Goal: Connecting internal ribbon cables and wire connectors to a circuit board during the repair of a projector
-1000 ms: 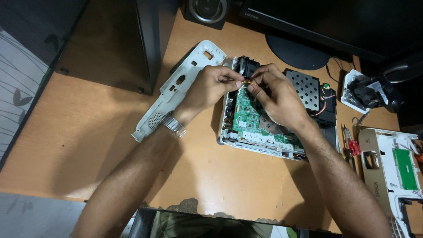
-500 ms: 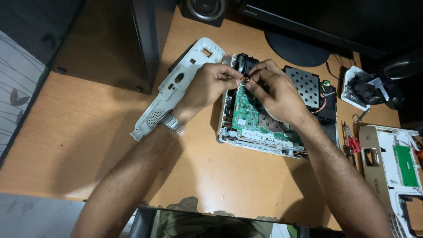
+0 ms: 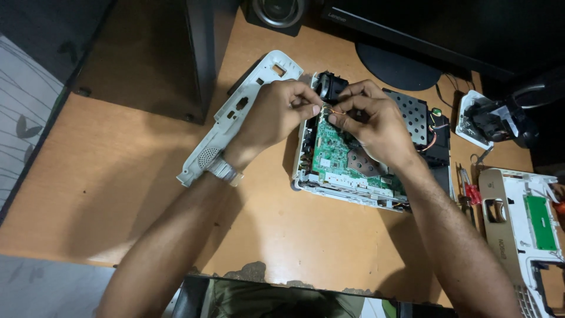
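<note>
Opened white device [image 3: 353,176] lies mid-bench [image 3: 118,194], casing off, green circuit board [image 3: 329,150] exposed. Left hand [image 3: 273,115] and right hand [image 3: 376,123] meet over the board's far end, beside a black lens block [image 3: 331,87]; both grips pinched together on a thin orange wire [image 3: 336,111]. White side cover [image 3: 235,115] lies under the left wrist; a second white cover panel [image 3: 524,229] lies at far right, red-handled screwdrivers [image 3: 471,191] beside it. Judgement: teardown well along, 2 covers removed; board and perforated metal shield [image 3: 412,115] remain in place.
</note>
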